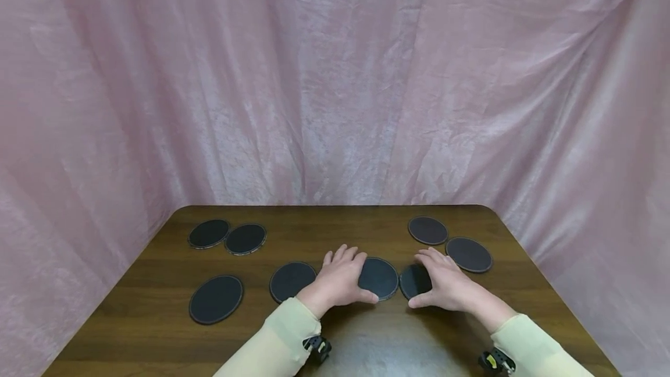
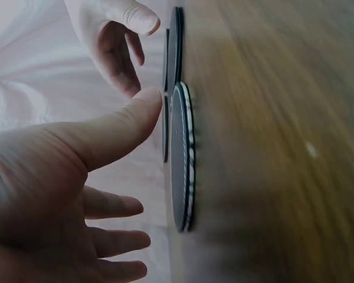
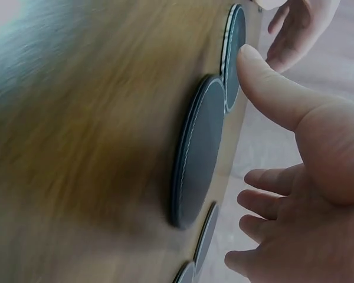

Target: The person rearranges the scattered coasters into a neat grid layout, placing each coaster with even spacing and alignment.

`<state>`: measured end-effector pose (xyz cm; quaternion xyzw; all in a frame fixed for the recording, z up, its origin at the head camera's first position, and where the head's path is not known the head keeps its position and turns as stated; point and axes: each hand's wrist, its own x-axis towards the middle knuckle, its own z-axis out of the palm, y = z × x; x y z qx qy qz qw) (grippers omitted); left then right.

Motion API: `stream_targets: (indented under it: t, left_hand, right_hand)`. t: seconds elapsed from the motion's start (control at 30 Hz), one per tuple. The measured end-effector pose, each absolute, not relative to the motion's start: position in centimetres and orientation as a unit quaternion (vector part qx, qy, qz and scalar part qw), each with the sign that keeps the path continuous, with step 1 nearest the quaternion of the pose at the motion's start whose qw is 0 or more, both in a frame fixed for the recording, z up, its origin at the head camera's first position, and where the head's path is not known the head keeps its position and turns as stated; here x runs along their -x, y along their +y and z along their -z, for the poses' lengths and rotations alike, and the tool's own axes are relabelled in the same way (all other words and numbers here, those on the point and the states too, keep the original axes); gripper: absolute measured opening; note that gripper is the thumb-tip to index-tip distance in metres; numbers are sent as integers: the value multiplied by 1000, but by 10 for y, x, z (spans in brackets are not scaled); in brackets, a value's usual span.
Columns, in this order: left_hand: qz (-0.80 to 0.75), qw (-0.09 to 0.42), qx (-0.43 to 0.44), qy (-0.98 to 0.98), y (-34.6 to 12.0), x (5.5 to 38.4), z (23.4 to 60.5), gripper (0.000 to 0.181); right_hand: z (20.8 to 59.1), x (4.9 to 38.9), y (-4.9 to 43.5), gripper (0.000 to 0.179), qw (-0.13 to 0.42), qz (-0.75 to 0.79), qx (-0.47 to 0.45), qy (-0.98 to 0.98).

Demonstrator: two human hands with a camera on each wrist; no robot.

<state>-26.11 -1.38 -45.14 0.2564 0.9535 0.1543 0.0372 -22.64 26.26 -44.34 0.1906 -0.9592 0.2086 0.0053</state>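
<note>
Two round dark coasters with stitched rims lie side by side near the middle of the table, the left one [image 1: 378,278] and the right one [image 1: 414,281]. My left hand [image 1: 342,278] hovers at the left side of the first, thumb and fingers spread apart. Over the right part of the second reaches my right hand [image 1: 442,281], its fingers also spread. In the left wrist view, the near coaster [image 2: 180,156] has a pale band along its edge and stands apart from the palm. A gap likewise separates the right palm from the near coaster [image 3: 199,153] in the right wrist view.
Another coaster [image 1: 290,281] lies just left of my left hand, partly behind it. A coaster [image 1: 216,299] sits farther left, with a pair [image 1: 209,233] at the back left. Two more [image 1: 428,230] are at the back right. Pink curtains [image 1: 335,86] hang behind the wooden table [image 1: 335,220].
</note>
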Motion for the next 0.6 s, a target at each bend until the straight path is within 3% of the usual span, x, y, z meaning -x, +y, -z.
stream_targets:
  t: [0.6]
  left_hand:
    - [-93,44,-309,946,49,255,453,101]
  right_hand:
    - [454,204,299,104,12,-194,-164,-967]
